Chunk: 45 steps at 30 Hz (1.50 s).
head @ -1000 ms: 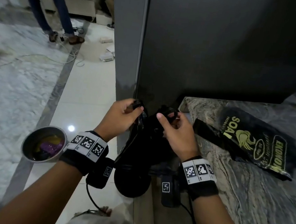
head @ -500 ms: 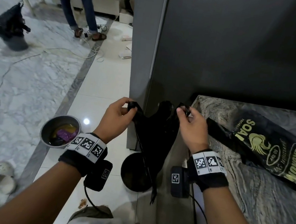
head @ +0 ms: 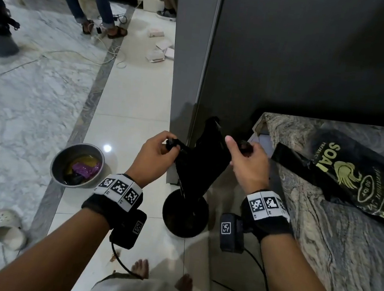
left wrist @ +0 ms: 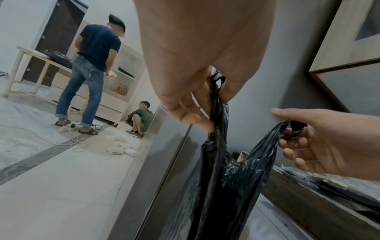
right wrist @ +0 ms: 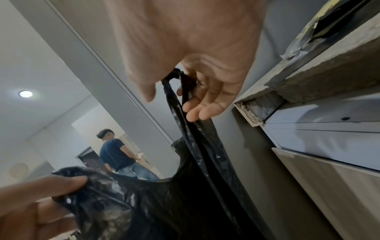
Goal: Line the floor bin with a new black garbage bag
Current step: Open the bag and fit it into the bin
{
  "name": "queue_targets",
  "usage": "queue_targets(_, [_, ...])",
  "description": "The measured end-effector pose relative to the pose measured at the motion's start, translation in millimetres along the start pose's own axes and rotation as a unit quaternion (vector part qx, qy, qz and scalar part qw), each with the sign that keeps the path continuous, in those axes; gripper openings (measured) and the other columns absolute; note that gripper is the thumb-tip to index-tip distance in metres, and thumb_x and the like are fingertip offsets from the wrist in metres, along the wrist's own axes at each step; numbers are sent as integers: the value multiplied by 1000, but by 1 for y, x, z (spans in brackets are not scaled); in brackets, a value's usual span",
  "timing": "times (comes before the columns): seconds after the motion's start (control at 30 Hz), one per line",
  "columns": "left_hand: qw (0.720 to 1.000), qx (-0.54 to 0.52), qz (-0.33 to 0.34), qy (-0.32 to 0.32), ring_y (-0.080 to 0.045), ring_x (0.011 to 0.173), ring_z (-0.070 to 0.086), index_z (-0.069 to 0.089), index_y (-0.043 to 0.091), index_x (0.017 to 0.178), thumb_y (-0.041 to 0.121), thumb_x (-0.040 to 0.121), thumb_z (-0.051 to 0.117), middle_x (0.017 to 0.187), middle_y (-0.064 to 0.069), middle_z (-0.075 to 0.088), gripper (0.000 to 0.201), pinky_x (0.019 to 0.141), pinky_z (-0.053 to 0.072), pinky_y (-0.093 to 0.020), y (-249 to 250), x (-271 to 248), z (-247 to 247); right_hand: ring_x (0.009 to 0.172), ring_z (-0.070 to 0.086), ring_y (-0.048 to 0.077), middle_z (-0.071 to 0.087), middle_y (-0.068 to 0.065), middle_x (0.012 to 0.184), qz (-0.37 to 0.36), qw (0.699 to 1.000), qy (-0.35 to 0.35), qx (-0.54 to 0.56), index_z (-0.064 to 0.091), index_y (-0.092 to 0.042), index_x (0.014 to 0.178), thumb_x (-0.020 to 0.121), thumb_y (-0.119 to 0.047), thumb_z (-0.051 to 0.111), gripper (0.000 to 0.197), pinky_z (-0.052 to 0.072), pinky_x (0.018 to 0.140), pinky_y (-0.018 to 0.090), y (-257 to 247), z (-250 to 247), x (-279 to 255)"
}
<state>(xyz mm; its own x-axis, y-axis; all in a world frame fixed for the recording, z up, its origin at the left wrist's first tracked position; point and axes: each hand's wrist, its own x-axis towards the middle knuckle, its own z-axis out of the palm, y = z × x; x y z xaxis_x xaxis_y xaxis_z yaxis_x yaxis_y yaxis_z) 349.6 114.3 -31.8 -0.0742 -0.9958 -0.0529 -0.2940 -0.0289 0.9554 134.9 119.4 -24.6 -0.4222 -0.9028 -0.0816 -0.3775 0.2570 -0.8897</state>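
A new black garbage bag (head: 202, 163) hangs between my two hands above the round black floor bin (head: 185, 214). My left hand (head: 158, 152) pinches one handle loop of the bag (left wrist: 216, 100). My right hand (head: 245, 157) pinches the other handle loop (right wrist: 180, 91). The handles are drawn apart, and the bag's lower end drops toward the bin's mouth. The bin stands on the pale floor tiles, tight against the grey cabinet side (head: 188, 71).
A printed black pack of bags (head: 357, 179) lies on the marble counter (head: 343, 250) at right. A metal bowl (head: 77, 165) with scraps sits on the floor at left, a sandal (head: 5, 227) nearer. Cables cross the floor, two people are behind, and my bare feet (head: 142, 267) stand below.
My hands have drawn apart, spreading the bag's two handles and letting the bag hang longer over the bin. The head view has lifted, showing more of the floor.
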Motion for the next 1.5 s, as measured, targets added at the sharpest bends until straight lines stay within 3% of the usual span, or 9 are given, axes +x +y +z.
queue_targets(0.1, [1000,7,-4,6,-23,65,57,57,21,88,13,88,57,77,-26,67,8,52,41,-17,-15,3,-3,78,66,25,70,11,79,5,999,28,-44,57,-17,76,84,-49,57,32,43,67,28,6,3,5])
queue_targets(0.23, [998,29,-10,46,-19,69,59,56,18,90,11,89,55,71,0,61,8,52,41,-9,-38,7,-4,78,69,28,72,14,82,0,996,46,-73,63,-15,87,86,-32,60,18,55,73,34,28,7,15])
queue_targets(0.53, [997,51,-61,17,-36,56,57,53,15,92,10,89,52,69,1,60,6,56,52,-38,-104,23,22,79,68,24,71,10,88,26,989,-6,-142,65,-19,91,86,-24,63,7,53,71,28,92,22,27])
queue_targets(0.73, [991,59,-121,-8,-31,59,64,53,18,91,9,88,52,74,-4,64,10,48,45,-14,-152,31,53,83,59,18,61,1,89,64,985,-26,-158,66,-14,97,87,-20,62,13,42,74,23,139,38,39])
queue_targets(0.9, [982,88,-167,-23,-29,68,68,57,15,90,6,85,53,86,-12,65,10,64,59,-38,-214,38,84,100,64,29,70,9,103,109,965,-98,-216,69,-16,103,87,-20,60,19,44,84,27,209,71,54])
queue_targets(1.07, [968,140,-205,-40,-27,74,65,63,12,93,9,84,55,86,-6,67,13,55,41,-11,-274,51,109,104,63,32,68,16,113,162,952,-160,-206,67,-9,111,88,-12,57,25,46,84,31,282,109,64])
queue_targets(1.27, [956,159,-237,-64,-23,88,67,66,15,89,8,79,59,91,-7,73,14,74,46,-25,-343,54,121,112,58,31,58,11,129,200,927,-206,-243,62,-20,119,88,-19,54,32,48,95,39,353,134,77])
queue_targets(1.37, [948,210,-226,-75,-18,86,59,67,11,92,9,80,62,96,-6,67,13,76,38,-24,-371,53,125,115,55,34,51,13,133,157,912,-211,-316,62,-19,119,88,-20,52,32,46,97,49,378,145,84])
queue_targets(1.5, [940,258,-212,-61,-19,78,52,66,5,85,12,78,62,90,-10,61,10,71,38,-25,-409,57,127,123,44,36,49,15,132,117,889,-194,-399,62,-12,118,87,-21,54,34,41,100,46,404,157,94])
